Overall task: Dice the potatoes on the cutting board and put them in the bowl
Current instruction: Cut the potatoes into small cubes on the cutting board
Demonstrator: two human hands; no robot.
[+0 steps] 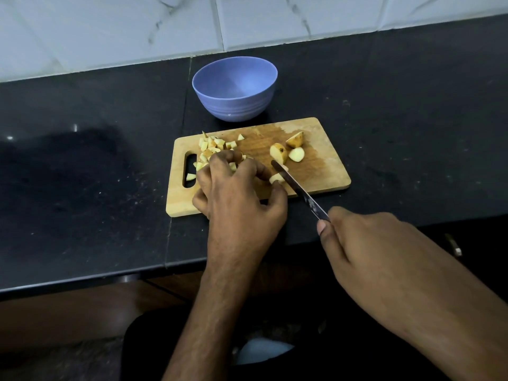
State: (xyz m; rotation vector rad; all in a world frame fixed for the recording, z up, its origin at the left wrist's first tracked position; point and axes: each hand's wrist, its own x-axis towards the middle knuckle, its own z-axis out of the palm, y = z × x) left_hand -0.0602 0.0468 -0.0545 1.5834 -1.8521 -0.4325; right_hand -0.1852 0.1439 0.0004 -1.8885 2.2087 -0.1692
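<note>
The right hand sits nearest the camera, below and to the right of the board, its fingers curled round the handle of a kitchen knife; the handle itself is hidden in the fist. The black stone countertop carries everything else. On it lies the wooden cutting board, long axis running left to right, slot handle at the left end. Beyond the board's far edge, just apart from it, stands the blue bowl, upright and holding nothing that can be seen. The left hand rests on the board's near-left part, fingers bent down; thumb and forefinger pinch a small potato piece at the board's near middle. The blade runs diagonally from the right hand up and to the left, its tip reaching past that piece on its right side, touching or nearly so. The piece therefore lies directly at the left fingertips and at the far end of the blade; the left hand is the nearer. Three larger potato chunks wait uncut on the right-centre of the board. A heap of potato dice lies at the far left, partly under the left fingers. Judgement: dicing is about half done, and no transfer to the bowl is evident.
</note>
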